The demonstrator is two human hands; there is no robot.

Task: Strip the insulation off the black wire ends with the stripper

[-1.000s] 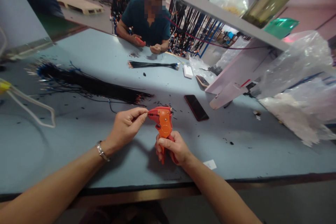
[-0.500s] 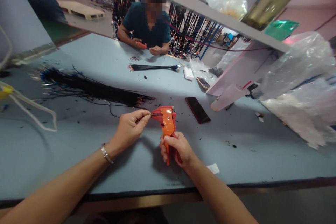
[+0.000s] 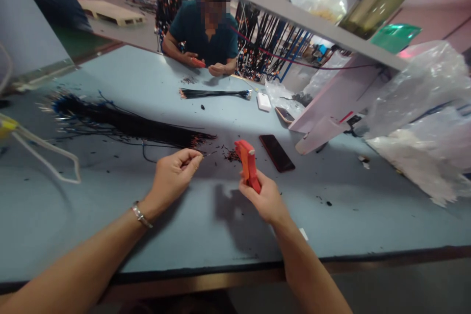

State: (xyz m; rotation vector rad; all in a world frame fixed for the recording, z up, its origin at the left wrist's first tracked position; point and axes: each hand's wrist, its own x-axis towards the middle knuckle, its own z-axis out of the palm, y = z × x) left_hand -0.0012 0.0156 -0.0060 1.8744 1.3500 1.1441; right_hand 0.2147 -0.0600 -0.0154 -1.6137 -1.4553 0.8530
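Black wire bundle [image 3: 140,125] on worktop [image 3: 165,250], far left. Left hand [image 3: 172,174] pinches one thin wire [image 3: 210,153], tip protruding; a fingertip pinch near the end should steady it. Dark clippings [image 3: 231,155] between hands. Right hand [image 3: 267,198] wrapped round red-orange tool [image 3: 249,164], apart from wire; square alignment would suit it. Phone [image 3: 277,153] beyond.

The left hand [image 3: 175,174] pinches thumb against forefinger, other fingers curled under, its wrist banded. The right hand [image 3: 263,196] is closed in a grip, knuckles turned away, its far fingers apparently wrapped but largely hidden.
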